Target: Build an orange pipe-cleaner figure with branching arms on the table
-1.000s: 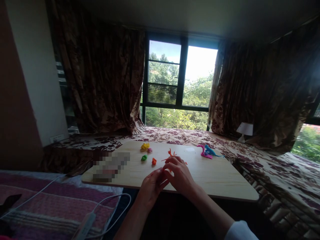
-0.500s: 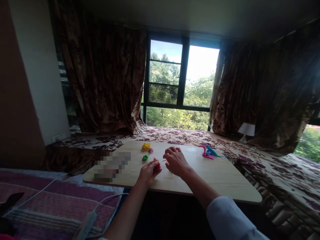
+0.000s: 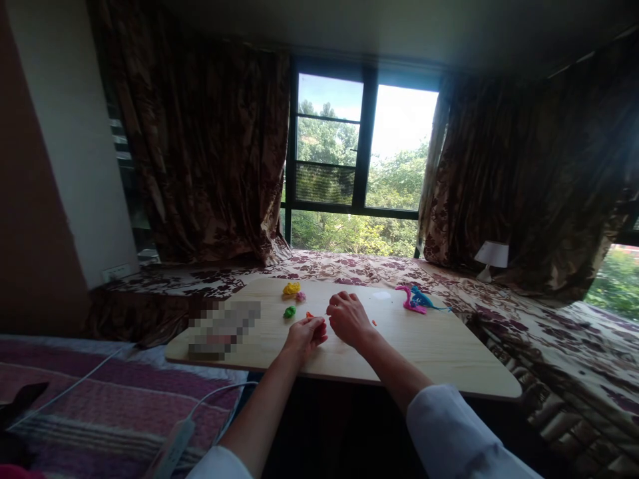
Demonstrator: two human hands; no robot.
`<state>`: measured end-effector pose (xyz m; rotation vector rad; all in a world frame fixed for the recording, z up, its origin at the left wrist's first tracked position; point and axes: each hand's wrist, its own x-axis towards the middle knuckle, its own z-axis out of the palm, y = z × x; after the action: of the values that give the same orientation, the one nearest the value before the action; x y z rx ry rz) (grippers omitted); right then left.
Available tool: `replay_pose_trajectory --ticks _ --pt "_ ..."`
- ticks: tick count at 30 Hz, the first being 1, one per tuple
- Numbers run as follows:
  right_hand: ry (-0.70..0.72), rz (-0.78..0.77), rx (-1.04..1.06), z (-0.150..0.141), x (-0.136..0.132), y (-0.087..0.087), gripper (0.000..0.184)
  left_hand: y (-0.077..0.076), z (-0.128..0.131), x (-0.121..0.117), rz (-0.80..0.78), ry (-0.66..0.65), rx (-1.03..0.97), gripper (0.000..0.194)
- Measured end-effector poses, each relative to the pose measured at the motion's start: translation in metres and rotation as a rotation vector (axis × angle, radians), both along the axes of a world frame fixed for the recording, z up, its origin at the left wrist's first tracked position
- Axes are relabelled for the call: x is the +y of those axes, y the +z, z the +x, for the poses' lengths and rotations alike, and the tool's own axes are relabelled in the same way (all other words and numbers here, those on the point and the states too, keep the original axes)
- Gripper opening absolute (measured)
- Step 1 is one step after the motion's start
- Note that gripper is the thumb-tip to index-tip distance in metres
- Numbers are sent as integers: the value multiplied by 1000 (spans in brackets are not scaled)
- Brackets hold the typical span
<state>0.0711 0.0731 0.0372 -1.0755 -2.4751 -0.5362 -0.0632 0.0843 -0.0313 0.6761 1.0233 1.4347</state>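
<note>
My left hand is closed in a pinch low over the near middle of the table. Between its thumb and fingers shows a small soft orange piece that looks like modelling clay. Close by on its right, my right hand has its fingers curled downward; whatever they hold is hidden. A tiny orange bit lies beside the right wrist. Beyond my left hand are a green lump, a yellow lump and a small pale pink lump.
Toward the table's far right lie a bright pink strip and a blue piece with a thin tail. A blurred-out patch covers something at left. Behind are a flower-patterned ledge and a white lamp. A power strip lies lower left.
My right hand's fingers have curled in more tightly. My left hand has shifted slightly right, toward it. The orange bit by the right wrist now shows.
</note>
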Motion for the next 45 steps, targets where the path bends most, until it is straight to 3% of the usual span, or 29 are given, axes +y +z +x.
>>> replay_pose_trajectory --ticks 36,41,45 --pt "-1 8 -27 -3 2 2 14 8 5 -1 31 -30 -25 10" --pt "7 69 163 24 -13 15 24 6 3 -2 40 -39 -28 12" --pt "-52 44 340 66 -18 4 24 5 2 -4 39 -35 -34 14"
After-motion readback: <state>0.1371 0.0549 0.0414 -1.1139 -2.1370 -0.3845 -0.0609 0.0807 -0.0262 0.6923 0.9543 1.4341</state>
